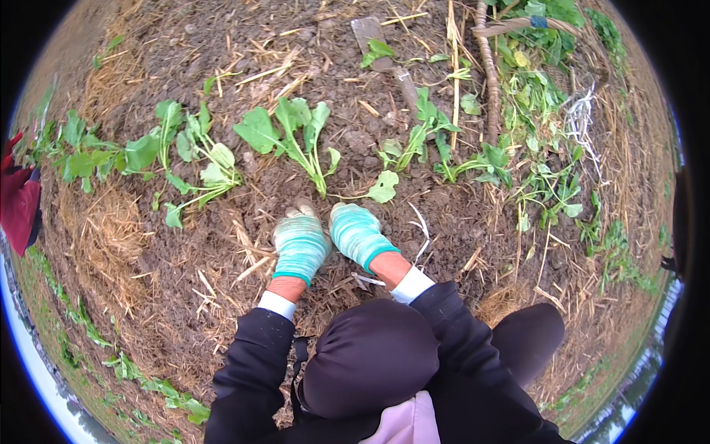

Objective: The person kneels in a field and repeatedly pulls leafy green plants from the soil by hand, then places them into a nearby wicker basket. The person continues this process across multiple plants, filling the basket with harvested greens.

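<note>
My left hand (301,244) and my right hand (358,230), both in turquoise-and-white striped knit gloves, are low on the brown soil (344,150), side by side. Their fingertips press at the ground just below the stem base of a leafy green seedling (299,141), which leans up and to the left. From near that base a single leaf with holes (383,187) lies out to the right, above my right hand. The fingers are partly hidden by the gloves' backs and the soil, so whether they grip anything is unclear.
More seedlings (213,172) line the row to the left, with others (419,136) to the right. A soil-covered flat-bladed hand tool (370,36) lies ahead. A wicker basket's handle (491,72) surrounds seedlings at right, near white plastic strips (581,119). Another person's red sleeve (19,205) shows far left.
</note>
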Tool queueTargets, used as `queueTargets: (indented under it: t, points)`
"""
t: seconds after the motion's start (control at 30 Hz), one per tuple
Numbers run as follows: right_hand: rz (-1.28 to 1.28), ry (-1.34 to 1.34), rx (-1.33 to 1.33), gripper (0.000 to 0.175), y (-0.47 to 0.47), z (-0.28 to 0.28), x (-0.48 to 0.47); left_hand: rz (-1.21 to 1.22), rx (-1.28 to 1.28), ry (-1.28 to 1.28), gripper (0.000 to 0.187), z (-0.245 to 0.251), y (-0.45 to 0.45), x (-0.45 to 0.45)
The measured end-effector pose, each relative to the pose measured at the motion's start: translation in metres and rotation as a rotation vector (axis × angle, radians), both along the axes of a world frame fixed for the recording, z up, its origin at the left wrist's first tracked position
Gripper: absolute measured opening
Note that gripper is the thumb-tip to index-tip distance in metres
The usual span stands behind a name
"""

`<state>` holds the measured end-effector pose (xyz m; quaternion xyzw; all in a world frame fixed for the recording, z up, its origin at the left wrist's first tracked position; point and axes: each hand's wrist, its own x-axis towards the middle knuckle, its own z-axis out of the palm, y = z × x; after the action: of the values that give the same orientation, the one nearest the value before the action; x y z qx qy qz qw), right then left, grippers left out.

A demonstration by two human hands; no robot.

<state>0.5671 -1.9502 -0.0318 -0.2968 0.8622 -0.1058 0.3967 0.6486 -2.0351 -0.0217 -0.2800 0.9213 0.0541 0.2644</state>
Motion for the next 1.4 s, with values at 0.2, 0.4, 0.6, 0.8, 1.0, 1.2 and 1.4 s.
queueTargets:
  t: [0.2, 0.4, 0.6, 0.8, 1.0, 1.2, 1.4]
  points:
    - [-0.219, 0.001, -0.004, 0.02, -0.027, -0.034, -0.015, 0.03, 0.11, -0.176, 0.053, -0.034, -0.021, -0.046]
    - [-0.322, 0.16, -0.531, 0.022, 0.04, 0.001, -0.01, 0.171, 0.18, -0.13, 0.062, 0.014, -0.011, -0.052]
    - [-0.93, 0.23, -0.53, 0.018, 0.134, 0.002, -0.031, 0.071, 0.201, 0.226, 0.057, 0.02, 0.063, -0.133]
    - [-0.874, 0.11, -0.43, 0.026, 0.147, 0.012, -0.041, 0.041, 0.203, 0.431, 0.041, -0.02, 0.054, -0.145]
    - [-0.345, 0.212, -0.653, 0.053, 0.13, 0.064, -0.074, 0.292, 0.801, 0.859, 0.033, 0.035, 0.058, -0.102]
    - [-0.765, -0.211, -0.715, 0.026, 0.158, 0.094, -0.095, 0.375, 1.092, 0.889, 0.035, 0.059, 0.06, -0.114]
    - [-1.341, -0.524, -1.109, 0.018, 0.195, 0.059, -0.086, -0.368, 0.368, -0.037, 0.096, 0.035, 0.118, -0.085]
